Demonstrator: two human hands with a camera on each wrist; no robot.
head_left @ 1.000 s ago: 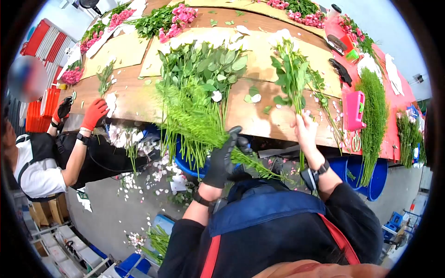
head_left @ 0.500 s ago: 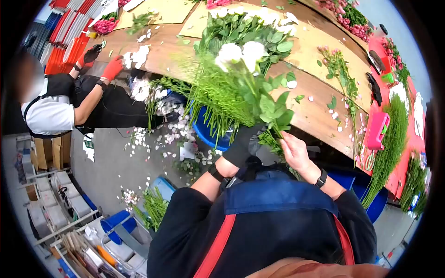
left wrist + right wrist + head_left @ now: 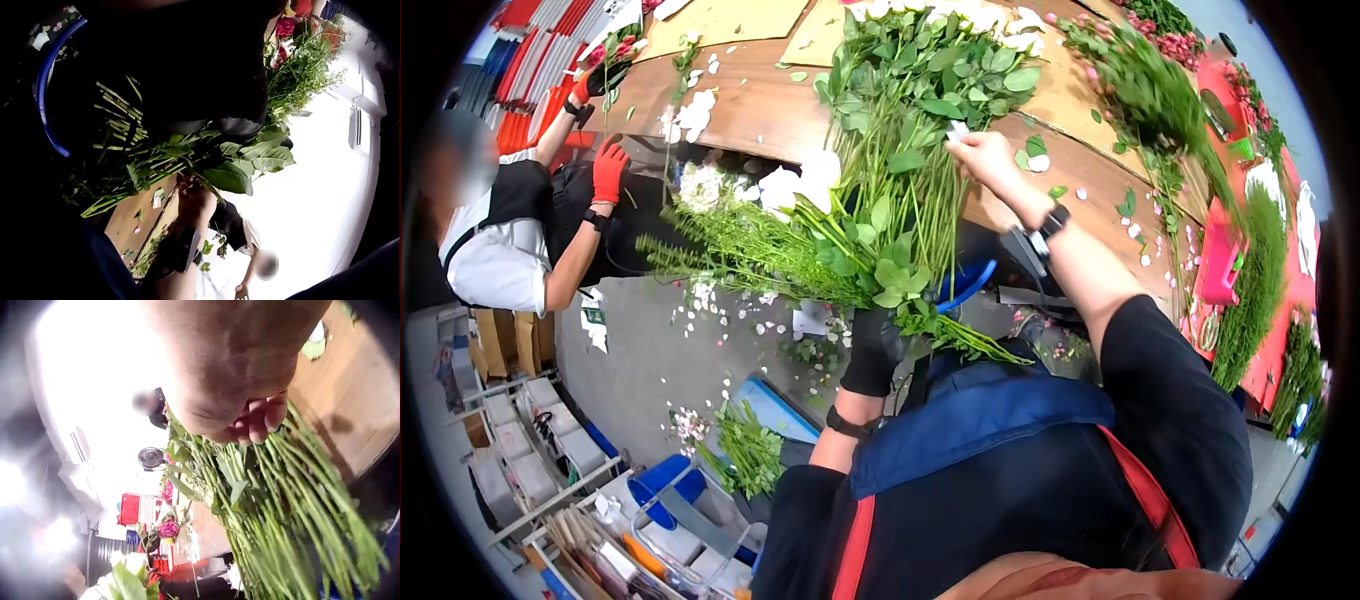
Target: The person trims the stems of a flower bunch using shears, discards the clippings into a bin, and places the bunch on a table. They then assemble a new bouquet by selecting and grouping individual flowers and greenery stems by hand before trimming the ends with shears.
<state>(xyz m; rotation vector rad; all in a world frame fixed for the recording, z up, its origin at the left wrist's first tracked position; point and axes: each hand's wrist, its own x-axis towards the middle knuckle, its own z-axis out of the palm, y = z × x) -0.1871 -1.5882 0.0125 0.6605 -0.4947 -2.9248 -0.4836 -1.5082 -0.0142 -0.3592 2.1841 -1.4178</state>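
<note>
The black-gloved left hand (image 3: 875,348) (image 3: 234,128) grips a bunch of stems in front of the body. White roses (image 3: 800,188) and feathery greenery (image 3: 740,245) in that bunch point left, and cut ends stick out right. Above it, a pile of white-rose stems (image 3: 920,190) (image 3: 281,506) lies over the table's edge. The bare right hand (image 3: 990,165) (image 3: 237,369) is over this pile with curled fingers, pinching a small white petal (image 3: 957,130) among the leaves. Its thumb is hidden in the right wrist view.
At the left, another person in red gloves (image 3: 609,172) stands by the wooden table (image 3: 750,100). A blurred green bunch (image 3: 1145,95) and a pink holder (image 3: 1220,262) are at the right. A blue tub (image 3: 968,288) stands below the pile; petals litter the floor.
The right hand has left the held bunch and moved up to the pile. The held bunch has swung leftward, its white roses now pointing left. A blurred green bunch has appeared at the table's right.
</note>
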